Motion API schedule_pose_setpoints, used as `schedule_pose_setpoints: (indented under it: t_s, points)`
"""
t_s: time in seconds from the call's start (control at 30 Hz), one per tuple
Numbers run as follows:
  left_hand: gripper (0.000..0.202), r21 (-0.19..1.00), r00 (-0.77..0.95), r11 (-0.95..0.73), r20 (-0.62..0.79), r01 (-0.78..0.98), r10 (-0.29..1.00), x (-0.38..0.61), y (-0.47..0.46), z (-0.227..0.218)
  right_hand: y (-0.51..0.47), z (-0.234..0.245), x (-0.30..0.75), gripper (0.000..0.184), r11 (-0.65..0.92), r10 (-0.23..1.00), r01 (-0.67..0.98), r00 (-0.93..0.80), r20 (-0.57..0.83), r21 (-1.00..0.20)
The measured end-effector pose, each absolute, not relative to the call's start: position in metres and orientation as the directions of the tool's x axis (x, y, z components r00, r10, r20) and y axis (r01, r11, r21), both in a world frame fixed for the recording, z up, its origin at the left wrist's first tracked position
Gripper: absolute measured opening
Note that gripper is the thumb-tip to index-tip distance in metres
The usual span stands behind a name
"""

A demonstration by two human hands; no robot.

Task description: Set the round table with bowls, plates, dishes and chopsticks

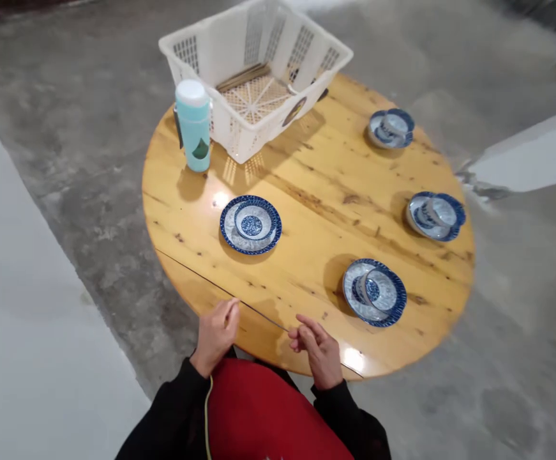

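My left hand (216, 332) is above the near edge of the round wooden table (306, 185), its fingers curled in. Whether anything is inside them is hidden. To its right, my right hand (320, 352) has its index finger stretched out, the thumb apart from it and the other fingers bent; nothing shows in it. A thin dark line, which looks like a seam, crosses the tabletop and passes both hands. The nearest dishes are a blue-and-white saucer (399, 300) with a tilted cup (377, 291), and a saucer (226, 223) with a small bowl or cup (255, 220) on it.
At the back stands a white plastic basket (258, 137) with thin brown sticks (242, 78) inside. A turquoise bottle (196, 131) is beside it. Two more cup-and-saucer sets, a far one (390, 130) and a nearer one (436, 216), line the right side.
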State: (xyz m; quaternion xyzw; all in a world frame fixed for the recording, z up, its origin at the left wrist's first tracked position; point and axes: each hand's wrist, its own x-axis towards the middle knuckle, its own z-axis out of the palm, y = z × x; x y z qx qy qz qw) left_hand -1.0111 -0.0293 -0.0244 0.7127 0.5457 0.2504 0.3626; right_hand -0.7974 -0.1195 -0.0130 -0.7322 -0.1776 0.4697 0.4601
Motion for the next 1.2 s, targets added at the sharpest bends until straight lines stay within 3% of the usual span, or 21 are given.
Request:
schedule_pose_setpoints:
  t_s: [0.2, 0.4, 0.63, 0.73, 0.9, 1.2]
  points:
    - [0.03, 0.796, 0.475, -0.247, -0.057, 0.553, 0.878, -0.936, -0.094, -0.014, -0.19, -0.032, -0.735, 0.057, -0.484, 0.666, -0.227, 0.53, -0.524, -0.845]
    - [0.028, 0.792, 0.609, -0.295, -0.12, 0.535, 0.784, -0.834, -0.174, -0.004, -0.327, -0.069, -0.654, 0.063, -0.546, 0.485, -0.348, 0.61, -0.626, -0.762]
    - [0.027, 0.738, 0.828, -0.49, -0.164, 0.464, 0.537, -0.732, -0.261, -0.001, -0.476, -0.087, -0.577, 0.053, -0.465, 0.245, -0.514, 0.708, -0.662, -0.721]
    - [0.027, 0.703, 0.886, -0.581, -0.158, 0.411, 0.436, -0.702, -0.279, 0.005, -0.514, -0.095, -0.552, 0.044, -0.398, 0.251, -0.546, 0.709, -0.659, -0.738]
    - [0.027, 0.667, 0.907, -0.632, -0.171, 0.395, 0.386, -0.662, -0.288, 0.013, -0.518, -0.102, -0.529, 0.044, -0.325, 0.322, -0.559, 0.693, -0.645, -0.763]
    - [0.027, 0.701, 0.938, -0.635, -0.152, 0.324, 0.311, -0.557, -0.267, 0.0, -0.462, -0.072, -0.425, 0.059, -0.326, 0.253, -0.479, 0.787, -0.563, -0.815]
